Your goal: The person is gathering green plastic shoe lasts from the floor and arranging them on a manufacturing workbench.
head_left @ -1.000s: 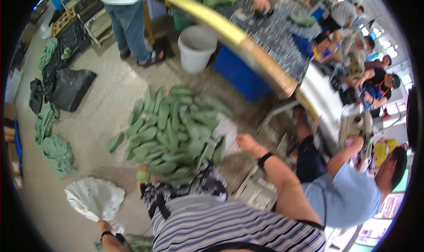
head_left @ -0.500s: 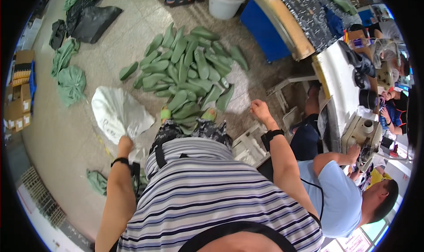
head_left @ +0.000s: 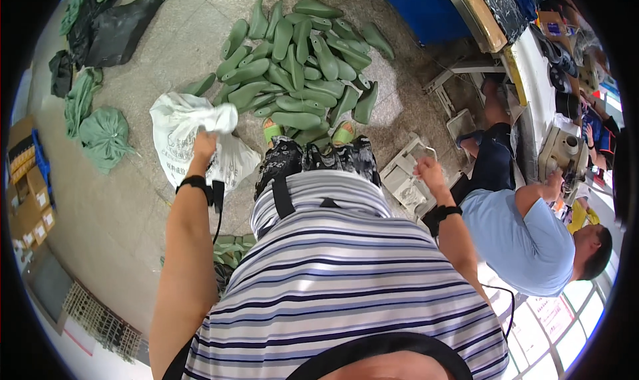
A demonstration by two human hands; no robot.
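My left hand (head_left: 204, 145) is closed around the gathered neck of a white sack (head_left: 180, 137) with dark print, whose bunched top flops over beside the fist. On the floor ahead of my feet lies a heap of green shoe lasts (head_left: 293, 67), the sack standing at its near left. My right hand (head_left: 429, 172) is apart from the heap, out to the right with curled fingers. A thin white strip shows at its fingertips; whether the hand grips it is unclear.
A white frame (head_left: 406, 180) stands right of my legs. Further right a person in a light blue shirt (head_left: 519, 240) works at a machine (head_left: 562, 150). Green bundles (head_left: 106, 137) and a black bag (head_left: 123, 30) lie to the left, near stacked cartons (head_left: 30, 200). More green lasts (head_left: 233, 248) are behind me.
My left hand has raised the sack's neck, and its top now folds over. My right hand has moved right, over the white frame. The view has shifted, with the pile appearing farther up.
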